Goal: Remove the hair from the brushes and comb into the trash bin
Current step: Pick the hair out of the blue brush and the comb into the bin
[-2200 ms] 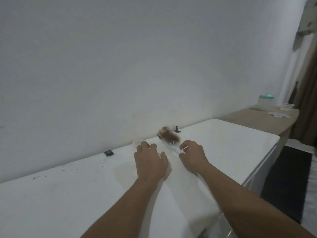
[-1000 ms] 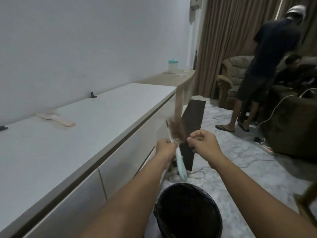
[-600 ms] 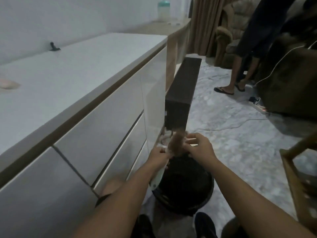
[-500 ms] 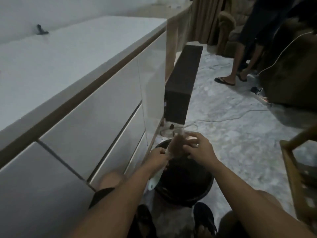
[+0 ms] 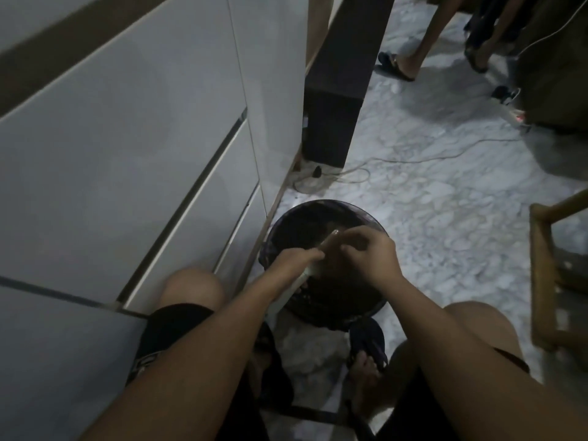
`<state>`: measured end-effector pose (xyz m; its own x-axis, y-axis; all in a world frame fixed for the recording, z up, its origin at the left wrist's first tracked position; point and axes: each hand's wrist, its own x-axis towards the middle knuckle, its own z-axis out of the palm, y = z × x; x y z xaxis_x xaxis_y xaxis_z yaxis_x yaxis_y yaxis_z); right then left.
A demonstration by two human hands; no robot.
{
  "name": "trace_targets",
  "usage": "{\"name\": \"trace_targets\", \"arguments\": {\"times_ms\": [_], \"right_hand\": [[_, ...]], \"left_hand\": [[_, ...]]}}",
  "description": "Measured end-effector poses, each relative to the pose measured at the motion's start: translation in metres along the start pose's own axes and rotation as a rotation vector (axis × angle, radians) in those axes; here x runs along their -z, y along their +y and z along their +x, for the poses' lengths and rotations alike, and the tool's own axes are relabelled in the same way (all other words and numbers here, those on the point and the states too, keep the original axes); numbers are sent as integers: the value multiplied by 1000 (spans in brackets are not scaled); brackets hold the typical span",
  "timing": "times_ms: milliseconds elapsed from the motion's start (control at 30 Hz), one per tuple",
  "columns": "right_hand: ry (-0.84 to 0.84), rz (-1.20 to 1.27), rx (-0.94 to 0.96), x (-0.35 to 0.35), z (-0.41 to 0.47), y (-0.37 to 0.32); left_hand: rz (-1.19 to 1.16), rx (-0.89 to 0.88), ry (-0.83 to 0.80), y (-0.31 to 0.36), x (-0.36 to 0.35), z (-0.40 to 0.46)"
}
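I squat over a round black trash bin (image 5: 321, 208) on the floor by the cabinet. My left hand (image 5: 296, 259) grips the pale handle of a hairbrush (image 5: 313, 268), and the brush head points up and away over the bin's opening. My right hand (image 5: 370, 253) is pinched at the brush head, fingers bunched on the brown hair there. The hair itself is dark and mostly hidden behind my fingers. The other brush and the comb are out of sight.
White cabinet drawers (image 5: 127, 138) fill the left. A dark box (image 5: 337, 100) stands beyond the bin, with cables (image 5: 397, 160) across the marble floor. Another person's legs (image 5: 413, 36) stand at the back right. A wooden frame (image 5: 547, 275) is at the right edge.
I took the brush from the cabinet top, turned and squatted down. Both hands have dropped with the brush to just over the bin's opening.
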<state>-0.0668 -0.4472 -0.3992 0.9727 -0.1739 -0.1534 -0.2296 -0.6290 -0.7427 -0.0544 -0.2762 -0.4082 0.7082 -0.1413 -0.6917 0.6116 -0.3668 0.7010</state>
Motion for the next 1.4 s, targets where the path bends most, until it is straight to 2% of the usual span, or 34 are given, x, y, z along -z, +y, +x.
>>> {"name": "trace_targets", "arguments": {"times_ms": [233, 367, 500, 700, 800, 867, 967, 1067, 1200, 1267, 1333, 1400], "right_hand": [[-125, 40, 0, -3, 2, 1], [-10, 145, -120, -1, 2, 0], [94, 189, -119, 2, -3, -3], [-47, 60, -20, 0, -12, 0], [114, 145, -101, 1, -11, 6], [225, 311, -236, 6, -7, 13], [297, 530, -365, 14, -4, 19], [192, 383, -325, 14, -5, 20], [-76, 102, 35, 8, -12, 13], [-189, -35, 116, 4, -15, 12], [-150, -121, 115, 1, -16, 10], [-45, -104, 52, -1, -15, 10]], "left_hand": [[121, -87, 99, -16, 1, 3], [124, -108, 177, -23, 2, 7], [108, -135, 202, -26, 2, 7], [115, -134, 179, -29, 0, 4], [96, -108, 183, -31, 5, 4], [93, -108, 197, -31, 6, 3], [114, -108, 193, -31, 6, 1], [132, -107, 184, -32, 2, 0], [186, -110, 179, -32, -1, 0], [188, -105, 174, -31, -1, 0], [176, -105, 172, -30, -1, -1], [166, -103, 172, -29, 0, -2]]}}
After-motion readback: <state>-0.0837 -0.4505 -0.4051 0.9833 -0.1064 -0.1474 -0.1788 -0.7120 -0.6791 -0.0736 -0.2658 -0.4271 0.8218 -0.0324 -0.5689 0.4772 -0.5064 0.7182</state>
